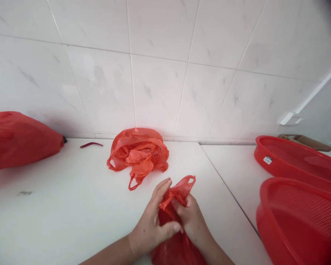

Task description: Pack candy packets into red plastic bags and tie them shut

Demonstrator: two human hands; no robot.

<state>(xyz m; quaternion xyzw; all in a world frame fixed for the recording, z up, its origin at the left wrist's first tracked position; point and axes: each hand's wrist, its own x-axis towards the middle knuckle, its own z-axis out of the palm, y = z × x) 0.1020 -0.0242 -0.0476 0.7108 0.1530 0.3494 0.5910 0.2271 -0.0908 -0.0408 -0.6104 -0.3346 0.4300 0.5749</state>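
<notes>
Red plastic bag, gathered at its top

It's at bottom centre of the frame — my right hand grips the bunched plastic, probably to control its loose folds. My left hand curves half-open alongside — perhaps to steady them.

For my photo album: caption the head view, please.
Two hands gather a red plastic bag above a white table.

Wall tiles: bright, diffuse light; pale glare above-left of the crumpled bag
Tabletop: evenly lit, faint shadows
Held bag: darker low down, soft folds
Baskets: lens-stretched, right of the crumpled bag; blurred dark corner above
</notes>
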